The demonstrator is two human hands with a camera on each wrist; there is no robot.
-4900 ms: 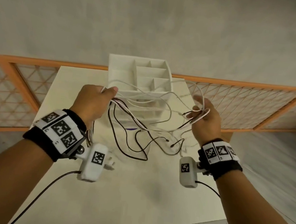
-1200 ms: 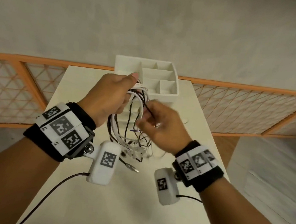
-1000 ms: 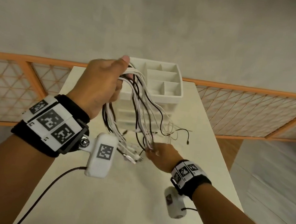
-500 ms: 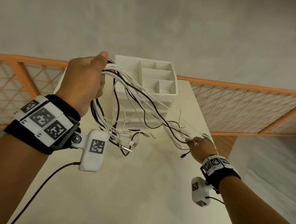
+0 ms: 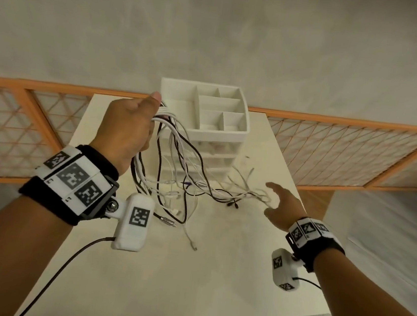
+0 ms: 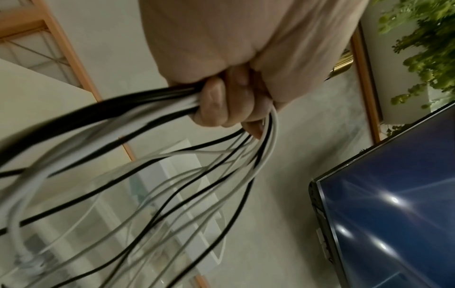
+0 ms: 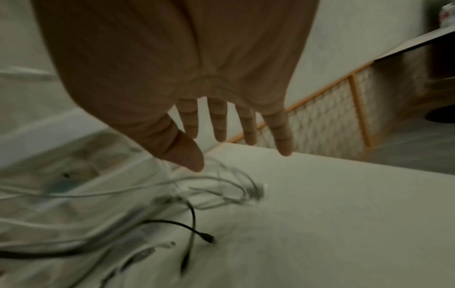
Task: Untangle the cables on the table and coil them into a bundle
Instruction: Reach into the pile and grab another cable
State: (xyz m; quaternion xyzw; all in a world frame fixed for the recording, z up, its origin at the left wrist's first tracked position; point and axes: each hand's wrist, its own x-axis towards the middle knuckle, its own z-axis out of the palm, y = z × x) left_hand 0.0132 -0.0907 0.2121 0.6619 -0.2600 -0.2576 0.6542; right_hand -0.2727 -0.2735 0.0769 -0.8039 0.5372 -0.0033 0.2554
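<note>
My left hand (image 5: 130,129) is raised above the table and grips a bunch of white and black cables (image 5: 177,149); in the left wrist view its curled fingers (image 6: 216,101) close round the strands (image 6: 152,175). The cables hang down and trail right across the table, their loose ends (image 5: 247,195) lying near my right hand (image 5: 278,203). That hand hovers just above the table with fingers spread (image 7: 219,120) and holds nothing; the cable ends (image 7: 197,204) lie below it.
A white drawer organiser (image 5: 206,121) with open top compartments stands at the back of the cream table (image 5: 165,269), right behind the hanging cables. An orange lattice fence (image 5: 344,151) runs behind the table. A dark screen (image 6: 393,214) shows in the left wrist view.
My right hand, which was pulling the cable ends out to the right, has let them go and opened; the ends dropped onto the table. The left hand keeps its grip.
</note>
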